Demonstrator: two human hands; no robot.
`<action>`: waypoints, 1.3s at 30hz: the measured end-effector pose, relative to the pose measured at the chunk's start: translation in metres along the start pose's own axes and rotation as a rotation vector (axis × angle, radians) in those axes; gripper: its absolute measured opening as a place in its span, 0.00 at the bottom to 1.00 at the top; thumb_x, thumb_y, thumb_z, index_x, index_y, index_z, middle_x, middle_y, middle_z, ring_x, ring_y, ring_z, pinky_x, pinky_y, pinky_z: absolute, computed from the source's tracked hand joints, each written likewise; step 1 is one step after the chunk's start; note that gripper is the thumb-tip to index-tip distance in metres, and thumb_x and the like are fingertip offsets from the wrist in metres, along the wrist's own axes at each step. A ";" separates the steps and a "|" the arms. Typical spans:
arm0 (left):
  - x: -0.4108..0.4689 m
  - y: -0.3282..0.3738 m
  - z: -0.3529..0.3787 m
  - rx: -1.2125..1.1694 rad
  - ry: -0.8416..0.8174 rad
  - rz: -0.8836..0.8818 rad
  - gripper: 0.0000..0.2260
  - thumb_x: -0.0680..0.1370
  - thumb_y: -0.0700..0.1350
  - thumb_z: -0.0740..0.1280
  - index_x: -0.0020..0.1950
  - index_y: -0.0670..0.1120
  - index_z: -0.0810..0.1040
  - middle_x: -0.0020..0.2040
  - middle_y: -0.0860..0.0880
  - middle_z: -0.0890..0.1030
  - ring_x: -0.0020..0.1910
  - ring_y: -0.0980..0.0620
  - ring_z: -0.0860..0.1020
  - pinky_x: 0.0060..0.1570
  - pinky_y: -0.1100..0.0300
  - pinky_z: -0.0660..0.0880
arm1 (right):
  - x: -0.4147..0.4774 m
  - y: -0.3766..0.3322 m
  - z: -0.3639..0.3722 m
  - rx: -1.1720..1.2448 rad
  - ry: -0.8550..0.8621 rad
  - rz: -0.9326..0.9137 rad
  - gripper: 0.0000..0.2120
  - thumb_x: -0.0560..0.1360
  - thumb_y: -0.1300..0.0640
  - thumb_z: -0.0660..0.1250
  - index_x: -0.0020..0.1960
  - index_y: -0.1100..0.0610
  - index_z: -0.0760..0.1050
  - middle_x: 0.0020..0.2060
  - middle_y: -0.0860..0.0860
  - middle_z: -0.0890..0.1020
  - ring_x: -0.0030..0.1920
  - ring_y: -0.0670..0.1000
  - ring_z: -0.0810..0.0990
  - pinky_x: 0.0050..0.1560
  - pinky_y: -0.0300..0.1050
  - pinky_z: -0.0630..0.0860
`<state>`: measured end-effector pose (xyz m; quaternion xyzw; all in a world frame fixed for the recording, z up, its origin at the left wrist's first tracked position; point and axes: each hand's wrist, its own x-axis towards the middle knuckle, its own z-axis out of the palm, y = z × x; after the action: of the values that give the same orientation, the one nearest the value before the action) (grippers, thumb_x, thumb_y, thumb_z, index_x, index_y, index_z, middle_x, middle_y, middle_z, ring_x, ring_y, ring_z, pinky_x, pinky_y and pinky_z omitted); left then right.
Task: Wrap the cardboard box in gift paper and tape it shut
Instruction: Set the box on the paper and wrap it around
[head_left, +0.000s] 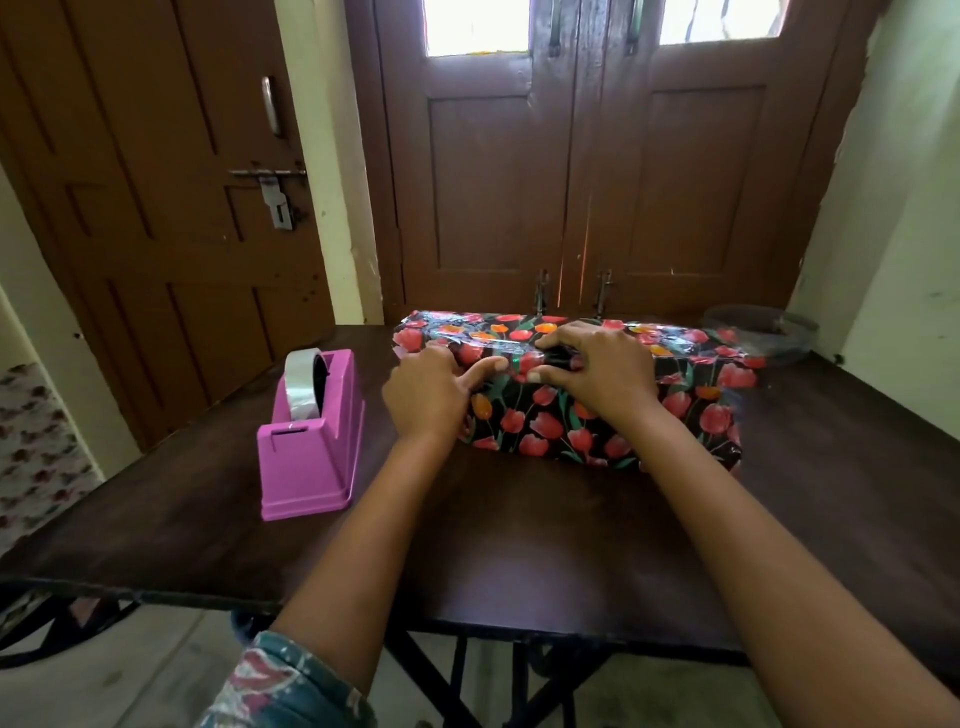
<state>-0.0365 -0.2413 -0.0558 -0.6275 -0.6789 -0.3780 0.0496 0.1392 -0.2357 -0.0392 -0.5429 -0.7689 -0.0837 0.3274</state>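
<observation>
At the bottom edge, nearest the camera, a patterned sleeve (270, 686) covers the left upper arm, and both bare forearms reach out over the dark tabletop (519, 545). To the left stands a pink tape dispenser (311, 452) with a roll of clear tape (303, 387) seated in it, well apart from the arms. Further out, the box (597, 431) lies lengthwise across the middle of the tabletop, covered in black gift paper (691, 410) printed with red and orange tulips. The left grip (431, 389) sits at the box's left end, its index finger stretched straight along the upper front edge of the paper. Its other fingers are curled, and I cannot tell whether they pinch anything. The right grip (597, 374) lies spread over the same edge, fingers on the shiny top, thumb on the front face, pressing and holding nothing. Beyond the box, at the far right corner, sits a clear round container (763, 332). Behind everything are brown double doors (519, 182).
</observation>
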 end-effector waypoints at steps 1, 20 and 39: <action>-0.001 -0.003 0.000 0.022 0.007 0.003 0.24 0.70 0.67 0.62 0.38 0.45 0.74 0.34 0.49 0.76 0.34 0.53 0.76 0.32 0.60 0.71 | 0.000 0.000 0.000 -0.004 0.003 -0.002 0.20 0.68 0.39 0.69 0.56 0.48 0.78 0.53 0.46 0.82 0.51 0.50 0.79 0.44 0.43 0.75; 0.021 -0.015 0.002 -0.301 -0.081 0.568 0.12 0.73 0.45 0.71 0.56 0.48 0.81 0.56 0.49 0.79 0.57 0.53 0.72 0.55 0.53 0.75 | -0.001 0.002 0.002 0.010 0.039 -0.021 0.18 0.69 0.42 0.70 0.56 0.49 0.79 0.52 0.46 0.82 0.50 0.49 0.79 0.42 0.41 0.72; 0.015 0.005 -0.011 -0.092 -0.063 0.568 0.10 0.76 0.45 0.67 0.55 0.47 0.82 0.52 0.49 0.83 0.51 0.49 0.80 0.51 0.54 0.76 | -0.019 0.005 -0.022 0.156 -0.055 -0.040 0.31 0.79 0.41 0.55 0.76 0.52 0.50 0.60 0.59 0.78 0.56 0.57 0.79 0.56 0.52 0.74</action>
<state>-0.0395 -0.2360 -0.0379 -0.8056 -0.4592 -0.3597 0.1038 0.1566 -0.2593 -0.0349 -0.5025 -0.7923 -0.0153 0.3458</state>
